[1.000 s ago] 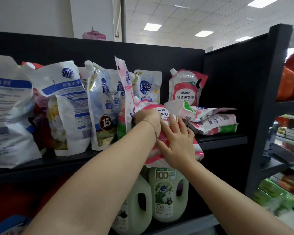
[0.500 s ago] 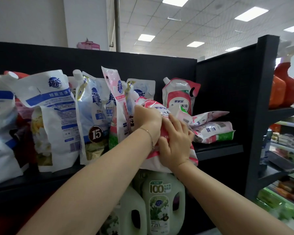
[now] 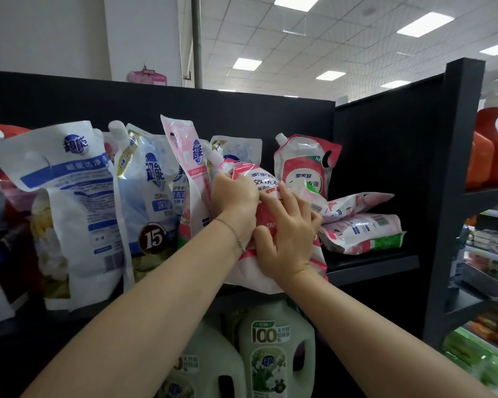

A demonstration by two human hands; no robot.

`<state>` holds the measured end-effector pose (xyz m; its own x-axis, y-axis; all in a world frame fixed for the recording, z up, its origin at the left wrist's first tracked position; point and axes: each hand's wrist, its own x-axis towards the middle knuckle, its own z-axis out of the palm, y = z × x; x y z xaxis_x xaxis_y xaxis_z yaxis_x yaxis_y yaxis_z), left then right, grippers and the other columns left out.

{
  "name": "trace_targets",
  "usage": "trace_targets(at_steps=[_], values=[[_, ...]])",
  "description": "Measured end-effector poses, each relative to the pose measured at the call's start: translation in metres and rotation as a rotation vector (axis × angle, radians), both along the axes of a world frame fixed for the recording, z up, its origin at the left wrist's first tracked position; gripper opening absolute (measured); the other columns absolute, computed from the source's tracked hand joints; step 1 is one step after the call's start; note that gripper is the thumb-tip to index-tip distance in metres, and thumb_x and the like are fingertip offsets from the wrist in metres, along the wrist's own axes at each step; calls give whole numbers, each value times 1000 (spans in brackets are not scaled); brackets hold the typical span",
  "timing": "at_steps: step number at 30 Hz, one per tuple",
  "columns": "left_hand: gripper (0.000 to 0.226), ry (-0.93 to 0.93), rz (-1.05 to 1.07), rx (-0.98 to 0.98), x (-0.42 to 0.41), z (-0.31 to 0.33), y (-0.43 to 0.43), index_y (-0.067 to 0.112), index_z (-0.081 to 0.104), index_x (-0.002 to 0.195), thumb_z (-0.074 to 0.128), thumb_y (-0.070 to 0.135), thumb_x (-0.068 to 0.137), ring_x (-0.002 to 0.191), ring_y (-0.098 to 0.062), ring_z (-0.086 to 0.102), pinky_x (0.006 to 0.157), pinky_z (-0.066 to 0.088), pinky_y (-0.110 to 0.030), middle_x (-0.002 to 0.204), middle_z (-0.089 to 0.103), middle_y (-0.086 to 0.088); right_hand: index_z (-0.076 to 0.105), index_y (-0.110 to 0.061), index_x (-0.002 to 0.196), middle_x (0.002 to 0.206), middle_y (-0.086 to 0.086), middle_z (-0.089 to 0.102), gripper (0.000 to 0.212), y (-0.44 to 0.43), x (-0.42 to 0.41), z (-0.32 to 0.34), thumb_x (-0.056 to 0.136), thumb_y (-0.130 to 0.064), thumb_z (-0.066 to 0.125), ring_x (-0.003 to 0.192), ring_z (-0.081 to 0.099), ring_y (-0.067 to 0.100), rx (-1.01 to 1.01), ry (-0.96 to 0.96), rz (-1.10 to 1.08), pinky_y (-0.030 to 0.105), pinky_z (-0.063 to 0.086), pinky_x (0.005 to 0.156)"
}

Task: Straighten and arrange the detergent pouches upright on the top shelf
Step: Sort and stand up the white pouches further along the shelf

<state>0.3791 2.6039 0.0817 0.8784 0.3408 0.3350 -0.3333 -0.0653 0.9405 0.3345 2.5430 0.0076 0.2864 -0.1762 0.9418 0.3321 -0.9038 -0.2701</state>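
Now, top shelf point(image 3: 371, 265): carries detergent pouches point(image 3: 147, 182), most upright, two flat pouches point(image 3: 362, 234) stacked at its right end.
Pink pouch point(image 3: 266, 180): at the shelf's front edge, leaning, its bottom over the edge.
Left hand point(image 3: 236, 196): fingers point(image 3: 223, 179) curled over the pouch's upper left part.
Right hand point(image 3: 288, 239): fingers point(image 3: 273, 199) spread on its front, outer ones round its right side.

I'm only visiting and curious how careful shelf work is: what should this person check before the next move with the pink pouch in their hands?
1. Hold on the pink pouch: ok, left hand and right hand both grip it.
2. Pouch upright: not ok, it leans, its bottom hanging over the edge of the shelf.
3. Room to its right: not ok, two flat pouches lie stacked there.
4. Blue pouch on the left standing: ok.
5. Held pouch's cap closed: cannot tell.
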Motion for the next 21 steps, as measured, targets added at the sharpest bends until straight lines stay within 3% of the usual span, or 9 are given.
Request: trace_targets(at_steps=[2, 4, 7, 11, 13, 16, 18, 21], values=[[24, -45, 26, -23, 2, 2, 4, 9, 61, 106, 46, 22, 93, 102, -28, 59, 91, 51, -42, 110, 62, -10, 63, -25, 114, 134, 12, 55, 55, 0, 3, 3, 68, -39, 38, 118, 48, 34, -38, -31, 7, 46, 31, 90], [22, -152, -1, -47, -1, 4, 6, 7, 59, 104, 46, 23, 96, 96, -23, 59, 86, 51, -35, 102, 62, -7, 59, -25, 118, 138, 13, 50, 56, -1, 10, 2, 68, -40, 39, 120, 46, 35, -68, -46, 18, 46, 32, 91], [15, -368, -65, 13, -5, 2, 7, 11, 54, 90, 48, 22, 96, 86, -21, 59, 79, 50, -34, 92, 61, -6, 39, -28, 132, 149, 13, 34, 65, -3, 25, -9, 69, -44, 37, 132, 33, 34, -58, 43, 63, 48, 28, 98], [8, -267, -71, -12, 20, -18, 14, 12, 51, 92, 47, 19, 95, 91, -24, 60, 86, 50, -40, 95, 61, -6, -2, -45, 146, 160, 4, 2, 80, -14, 42, -20, 75, -48, 34, 147, 0, 20, -177, 320, 159, 48, 13, 113], [5, -235, -41, 0, 31, -29, 17, 12, 48, 92, 44, 14, 94, 93, -28, 59, 88, 49, -43, 96, 60, -9, -25, -51, 139, 159, -3, -16, 87, -23, 48, -14, 78, -53, 36, 145, -18, 12, -235, 455, 243, 48, 3, 117], [7, -264, -14, 41, 41, -37, 16, 13, 47, 96, 42, 17, 93, 99, -27, 59, 90, 50, -45, 105, 59, -11, -36, -48, 133, 153, -4, -35, 96, -31, 51, -10, 72, -69, 35, 137, -36, 9, -296, 561, 286, 47, -12, 116], [5, -319, 7, 59, 40, -39, 14, 12, 45, 95, 41, 14, 94, 97, -26, 58, 87, 50, -38, 103, 58, -11, -39, -47, 130, 148, -5, -43, 101, -31, 49, -11, 68, -76, 36, 134, -41, 9, -331, 592, 293, 44, -16, 115], [7, -442, 22, 72, 32, -46, 13, 10, 41, 90, 41, 7, 96, 83, -16, 53, 73, 41, -13, 91, 54, -2, -42, -50, 127, 144, -6, -48, 102, -33, 46, -15, 68, -73, 38, 132, -44, 10, -380, 571, 297, 41, -18, 112]])
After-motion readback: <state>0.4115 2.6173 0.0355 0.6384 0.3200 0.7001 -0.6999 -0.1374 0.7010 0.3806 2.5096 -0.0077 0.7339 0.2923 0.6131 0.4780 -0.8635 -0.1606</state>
